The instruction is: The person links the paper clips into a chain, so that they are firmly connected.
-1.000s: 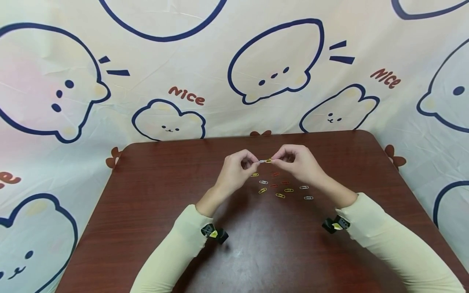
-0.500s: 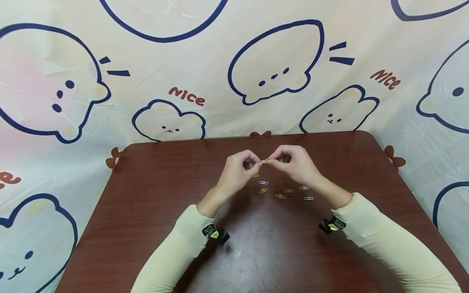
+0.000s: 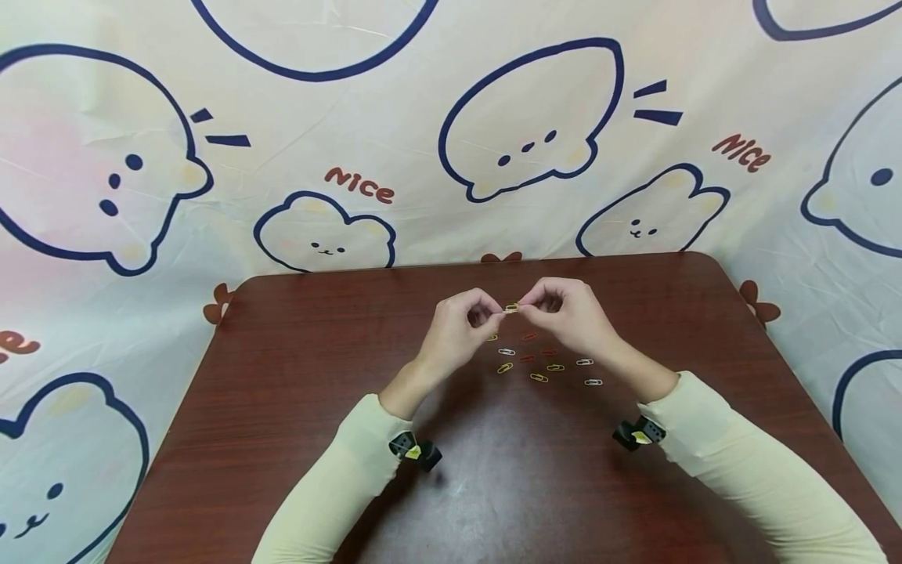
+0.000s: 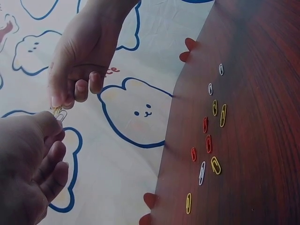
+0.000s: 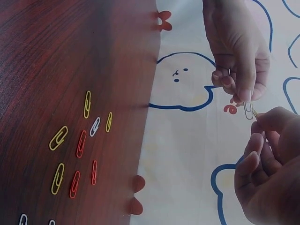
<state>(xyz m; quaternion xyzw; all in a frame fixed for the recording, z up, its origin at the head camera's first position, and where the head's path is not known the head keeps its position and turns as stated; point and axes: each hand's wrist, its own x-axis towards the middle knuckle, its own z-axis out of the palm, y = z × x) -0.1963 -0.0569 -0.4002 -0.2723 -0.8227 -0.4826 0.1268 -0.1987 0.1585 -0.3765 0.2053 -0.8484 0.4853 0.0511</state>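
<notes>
Over the back part of the table, both hands meet fingertip to fingertip. My left hand (image 3: 454, 325) pinches a white paper clip (image 5: 248, 111) between thumb and forefinger. A yellow paper clip (image 3: 512, 308) is pinched the same way by my right hand (image 3: 574, 313). The two clips overlap in the small gap between the hands; whether they are hooked together I cannot tell. In the left wrist view, the fingertips cover much of both clips. Below the hands, loose paper clips lie scattered, among them a red one (image 4: 209, 144), a white one (image 3: 593, 382) and a yellow one (image 3: 539, 377).
The dark reddish-brown wooden table (image 3: 296, 439) ends at a back edge just beyond the hands. A pale cloth (image 3: 423, 219) with blue-outlined cartoon bears hangs behind and beside it. Small black cameras (image 3: 414, 450) are strapped at both sleeve cuffs.
The hands have come slightly closer together. The two clips, earlier nearly end to end, now overlap, the yellow one a little above the white. The loose clips have stayed put.
</notes>
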